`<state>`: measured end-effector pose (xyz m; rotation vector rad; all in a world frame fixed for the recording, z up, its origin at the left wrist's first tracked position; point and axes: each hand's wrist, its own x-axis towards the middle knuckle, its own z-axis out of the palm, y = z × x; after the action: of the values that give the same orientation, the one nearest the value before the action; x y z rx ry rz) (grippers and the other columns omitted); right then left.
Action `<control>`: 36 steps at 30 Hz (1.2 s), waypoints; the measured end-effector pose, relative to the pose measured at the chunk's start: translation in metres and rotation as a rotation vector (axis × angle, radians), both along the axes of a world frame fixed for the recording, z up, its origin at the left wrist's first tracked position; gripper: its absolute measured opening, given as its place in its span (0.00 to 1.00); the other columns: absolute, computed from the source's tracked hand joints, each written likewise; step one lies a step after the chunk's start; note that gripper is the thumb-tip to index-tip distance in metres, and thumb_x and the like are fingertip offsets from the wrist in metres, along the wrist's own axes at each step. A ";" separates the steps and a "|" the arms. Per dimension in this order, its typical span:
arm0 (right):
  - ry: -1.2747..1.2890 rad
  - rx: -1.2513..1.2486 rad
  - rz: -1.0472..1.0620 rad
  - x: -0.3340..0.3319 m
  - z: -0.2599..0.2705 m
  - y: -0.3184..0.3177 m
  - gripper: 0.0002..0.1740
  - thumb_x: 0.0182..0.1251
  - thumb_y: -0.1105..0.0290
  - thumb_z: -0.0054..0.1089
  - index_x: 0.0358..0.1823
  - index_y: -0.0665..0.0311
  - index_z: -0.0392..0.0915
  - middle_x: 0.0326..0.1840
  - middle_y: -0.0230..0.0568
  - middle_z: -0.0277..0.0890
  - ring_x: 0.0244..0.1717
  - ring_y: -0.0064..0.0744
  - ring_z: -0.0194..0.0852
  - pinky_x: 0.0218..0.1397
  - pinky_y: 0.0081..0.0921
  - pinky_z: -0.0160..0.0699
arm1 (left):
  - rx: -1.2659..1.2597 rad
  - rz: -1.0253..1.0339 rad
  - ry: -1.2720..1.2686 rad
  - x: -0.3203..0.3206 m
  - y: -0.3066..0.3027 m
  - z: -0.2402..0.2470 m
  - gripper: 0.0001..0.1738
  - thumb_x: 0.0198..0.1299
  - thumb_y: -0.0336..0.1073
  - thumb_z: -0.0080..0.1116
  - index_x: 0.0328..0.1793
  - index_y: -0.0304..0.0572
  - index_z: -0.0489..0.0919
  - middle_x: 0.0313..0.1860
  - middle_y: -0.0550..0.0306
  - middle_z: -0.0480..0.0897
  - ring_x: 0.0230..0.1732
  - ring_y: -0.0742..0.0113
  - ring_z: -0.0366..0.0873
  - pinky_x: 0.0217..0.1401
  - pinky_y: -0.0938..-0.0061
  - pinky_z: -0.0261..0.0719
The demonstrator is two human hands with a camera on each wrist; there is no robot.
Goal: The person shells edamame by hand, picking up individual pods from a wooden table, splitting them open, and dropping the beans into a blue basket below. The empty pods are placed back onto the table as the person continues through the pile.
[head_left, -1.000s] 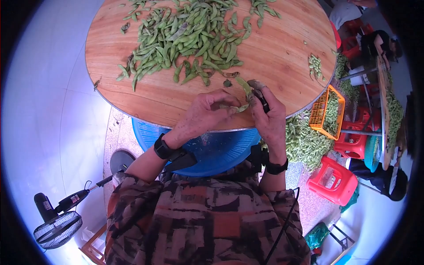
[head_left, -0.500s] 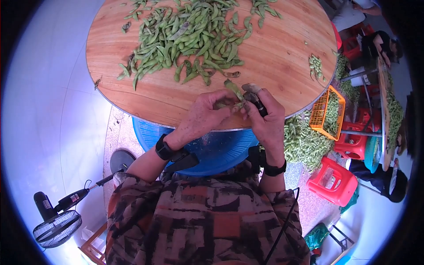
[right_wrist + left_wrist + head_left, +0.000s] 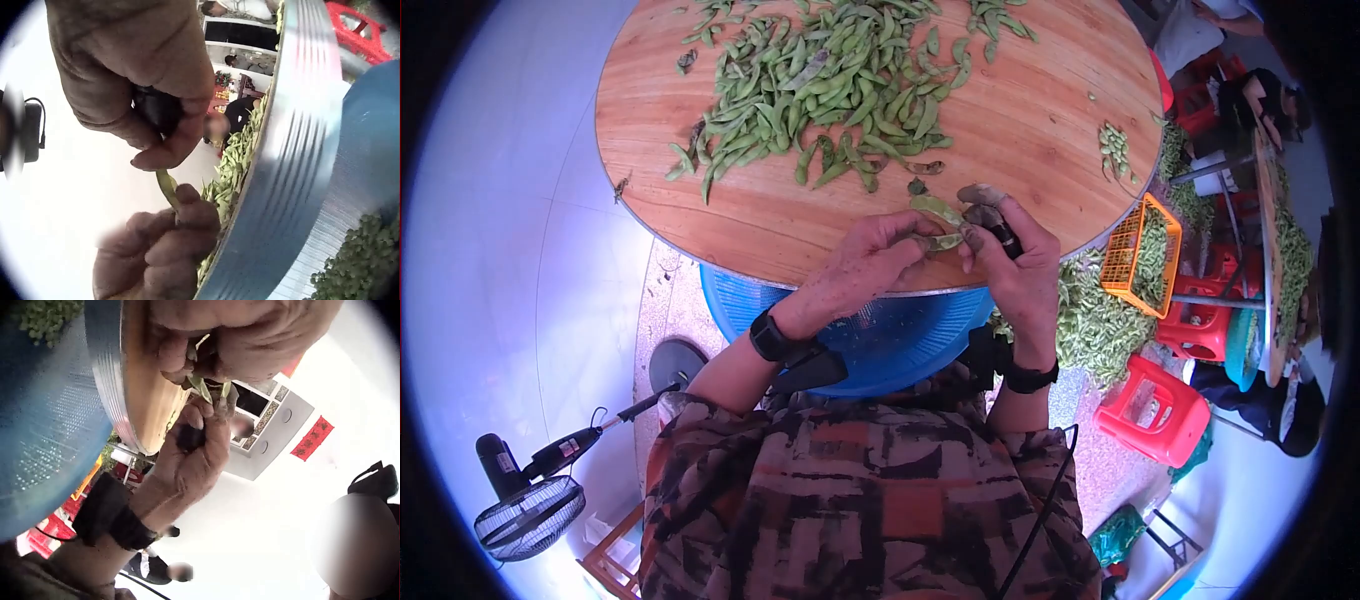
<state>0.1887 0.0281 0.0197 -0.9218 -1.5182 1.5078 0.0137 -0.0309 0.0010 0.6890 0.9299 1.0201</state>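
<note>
Over the near edge of the round wooden table [image 3: 1040, 130], my left hand [image 3: 855, 268] pinches a split green soybean pod [image 3: 946, 242]. Another green pod [image 3: 937, 208] shows just beyond its fingertips. My right hand [image 3: 1028, 270] faces it from the right, fingers curled round a small black object [image 3: 997, 232] whose kind I cannot tell. The right wrist view has a pod [image 3: 167, 186] bridging the two hands' fingertips. A large heap of pods [image 3: 830, 90] lies farther back on the table. Below the table edge sits a blue plastic basket [image 3: 880, 350], with green beans [image 3: 350, 262] inside.
Shelled beans [image 3: 1114, 150] lie in a small group at the table's right. Beside the table are a yellow crate [image 3: 1140, 255], pods [image 3: 1095, 320] on the floor and a red stool [image 3: 1155, 410]. A fan [image 3: 530, 520] stands at lower left. Other people sit at right.
The pod between my hands has turned and shifted, and its split halves now stand apart. My right hand has drawn slightly right, still holding the black object; my left hand stays nearly in place.
</note>
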 end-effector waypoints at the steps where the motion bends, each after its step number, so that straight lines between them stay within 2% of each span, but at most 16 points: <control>1: 0.028 -0.036 0.006 0.001 0.003 0.000 0.16 0.64 0.86 0.53 0.53 0.71 0.76 0.32 0.32 0.75 0.28 0.17 0.71 0.31 0.15 0.72 | 0.045 -0.048 0.165 -0.002 -0.001 0.002 0.12 0.67 0.28 0.44 0.50 0.39 0.77 0.29 0.72 0.69 0.26 0.85 0.61 0.27 0.89 0.57; 2: 0.057 -0.071 0.011 0.004 0.004 0.000 0.16 0.64 0.86 0.54 0.53 0.71 0.76 0.32 0.32 0.75 0.28 0.17 0.71 0.31 0.15 0.72 | 0.092 -0.099 0.330 -0.003 -0.002 0.003 0.12 0.66 0.28 0.43 0.51 0.38 0.77 0.29 0.72 0.68 0.26 0.84 0.60 0.27 0.88 0.57; 6: 0.096 -0.076 0.023 0.012 0.004 0.005 0.16 0.64 0.85 0.54 0.54 0.72 0.76 0.33 0.33 0.76 0.28 0.17 0.71 0.30 0.15 0.72 | 0.122 -0.081 0.331 -0.003 -0.002 -0.003 0.13 0.66 0.27 0.42 0.50 0.37 0.77 0.27 0.71 0.66 0.26 0.84 0.59 0.27 0.88 0.56; 8: 0.107 -0.101 -0.007 0.013 0.004 0.007 0.16 0.64 0.85 0.55 0.54 0.72 0.76 0.33 0.34 0.76 0.28 0.17 0.71 0.30 0.16 0.73 | 0.065 -0.086 0.099 -0.007 -0.002 -0.004 0.13 0.66 0.27 0.40 0.48 0.37 0.77 0.27 0.71 0.66 0.26 0.83 0.59 0.27 0.87 0.56; 12: 0.068 -0.105 0.046 0.012 0.007 0.001 0.16 0.65 0.85 0.53 0.54 0.71 0.76 0.31 0.33 0.75 0.28 0.17 0.71 0.30 0.15 0.72 | -0.038 -0.019 -0.051 -0.007 0.000 -0.008 0.12 0.65 0.27 0.39 0.47 0.39 0.76 0.29 0.70 0.68 0.27 0.82 0.61 0.27 0.86 0.59; 15: -0.040 -0.072 -0.025 0.008 0.001 -0.001 0.16 0.64 0.83 0.55 0.53 0.70 0.77 0.31 0.36 0.76 0.29 0.23 0.75 0.32 0.20 0.74 | -0.053 0.139 -0.194 0.003 0.001 -0.005 0.12 0.65 0.27 0.39 0.48 0.41 0.74 0.32 0.67 0.72 0.29 0.80 0.64 0.28 0.85 0.62; 17: -0.368 0.490 -0.114 0.005 -0.003 -0.001 0.16 0.61 0.81 0.58 0.51 0.69 0.77 0.33 0.43 0.76 0.31 0.36 0.78 0.34 0.26 0.75 | -0.071 0.236 -0.280 0.006 0.001 -0.006 0.11 0.66 0.26 0.41 0.51 0.43 0.73 0.37 0.63 0.75 0.31 0.79 0.67 0.29 0.84 0.66; 18: -0.369 0.489 -0.114 0.003 -0.001 -0.004 0.16 0.61 0.81 0.58 0.51 0.69 0.77 0.33 0.43 0.76 0.31 0.36 0.78 0.34 0.26 0.75 | -0.072 0.236 -0.281 0.006 0.001 -0.011 0.11 0.66 0.26 0.41 0.51 0.43 0.73 0.37 0.63 0.75 0.31 0.79 0.67 0.29 0.84 0.66; 20: -0.363 0.475 -0.016 -0.003 0.004 -0.010 0.16 0.58 0.80 0.60 0.49 0.68 0.77 0.36 0.48 0.76 0.34 0.46 0.79 0.36 0.31 0.76 | -0.036 0.183 -0.245 0.006 0.001 -0.024 0.11 0.66 0.26 0.43 0.52 0.42 0.71 0.40 0.62 0.76 0.33 0.79 0.70 0.30 0.83 0.69; 23: -0.314 0.455 -0.030 -0.013 0.000 -0.014 0.15 0.58 0.79 0.61 0.48 0.67 0.78 0.35 0.47 0.76 0.35 0.46 0.80 0.36 0.31 0.77 | 0.041 0.255 0.024 0.020 -0.001 -0.015 0.09 0.64 0.28 0.44 0.49 0.39 0.72 0.33 0.67 0.73 0.29 0.81 0.67 0.30 0.84 0.70; 26: -0.330 0.408 -0.120 -0.020 -0.002 -0.017 0.13 0.57 0.78 0.62 0.46 0.67 0.79 0.34 0.47 0.77 0.34 0.46 0.80 0.36 0.32 0.77 | 0.120 0.216 0.262 0.022 -0.004 -0.021 0.12 0.65 0.22 0.40 0.52 0.38 0.71 0.38 0.64 0.76 0.32 0.81 0.71 0.31 0.83 0.73; 30: -0.352 0.377 -0.167 -0.020 -0.006 -0.014 0.11 0.57 0.77 0.63 0.43 0.68 0.80 0.32 0.47 0.77 0.32 0.42 0.80 0.35 0.29 0.77 | 0.160 0.126 0.351 0.015 -0.006 -0.014 0.13 0.64 0.22 0.39 0.52 0.38 0.72 0.38 0.65 0.75 0.31 0.83 0.69 0.31 0.85 0.71; 32: -0.335 0.307 -0.192 -0.020 -0.007 -0.011 0.09 0.58 0.76 0.63 0.40 0.69 0.80 0.28 0.39 0.78 0.29 0.30 0.78 0.34 0.25 0.75 | 0.081 0.124 0.149 0.014 -0.006 -0.010 0.14 0.64 0.23 0.38 0.52 0.39 0.73 0.38 0.65 0.74 0.31 0.84 0.67 0.31 0.87 0.69; 33: -0.335 0.308 -0.193 -0.019 -0.010 -0.010 0.09 0.58 0.76 0.63 0.40 0.69 0.80 0.28 0.39 0.78 0.29 0.30 0.78 0.34 0.25 0.75 | 0.083 0.124 0.149 0.014 -0.005 -0.010 0.14 0.64 0.23 0.38 0.52 0.39 0.73 0.38 0.65 0.74 0.31 0.84 0.67 0.31 0.87 0.69; 35: -0.131 0.059 -0.165 -0.016 -0.018 -0.007 0.07 0.61 0.76 0.62 0.40 0.69 0.81 0.26 0.31 0.77 0.23 0.17 0.71 0.27 0.17 0.70 | -0.017 0.178 0.011 0.016 -0.005 -0.011 0.16 0.61 0.26 0.39 0.53 0.38 0.72 0.36 0.61 0.74 0.29 0.78 0.68 0.30 0.82 0.69; 36: -0.131 0.058 -0.164 -0.013 -0.016 -0.006 0.07 0.61 0.76 0.62 0.40 0.69 0.81 0.26 0.31 0.77 0.23 0.17 0.71 0.27 0.17 0.70 | -0.018 0.178 0.011 0.014 -0.005 -0.011 0.16 0.61 0.26 0.39 0.53 0.38 0.72 0.36 0.61 0.74 0.29 0.78 0.68 0.30 0.82 0.69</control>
<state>0.1760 0.0224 0.0038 -1.1009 -1.5296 1.3019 0.0275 -0.0359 -0.0097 0.6048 1.0230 1.1644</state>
